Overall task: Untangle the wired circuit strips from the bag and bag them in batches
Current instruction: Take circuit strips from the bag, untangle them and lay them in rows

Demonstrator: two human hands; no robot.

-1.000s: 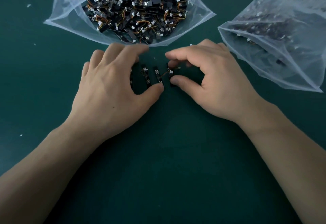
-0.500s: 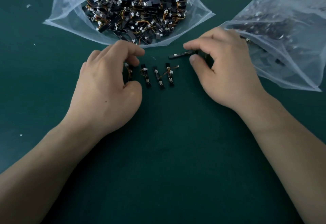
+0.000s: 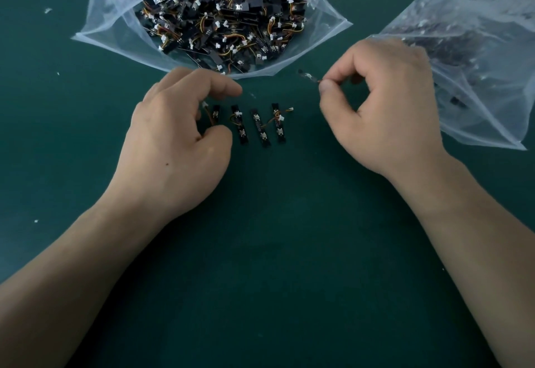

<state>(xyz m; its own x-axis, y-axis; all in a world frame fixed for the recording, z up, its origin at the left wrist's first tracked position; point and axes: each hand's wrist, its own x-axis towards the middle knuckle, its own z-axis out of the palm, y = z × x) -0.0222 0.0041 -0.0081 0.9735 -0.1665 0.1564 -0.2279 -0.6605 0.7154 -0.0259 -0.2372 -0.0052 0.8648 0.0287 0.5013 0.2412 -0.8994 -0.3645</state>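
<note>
Where pinched endwise in the right hand (image 3: 382, 113) below the open bag (image 3: 333, 34), the strip (image 3: 307, 75) is judged light, stiff, wire-snagging; the grip of the left hand (image 3: 173, 147) cannot be told.

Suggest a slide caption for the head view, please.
Right hand pinches one circuit strip; left hand touches the row of four.

Perhaps electronics workshop, green mat (image 3: 260, 266); bagged strips (image 3: 220, 20)

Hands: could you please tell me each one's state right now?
Left hand: thumb touches leftmost black circuit strip; grip cannot be told.
Right hand: pinches another black wired circuit strip.
</note>
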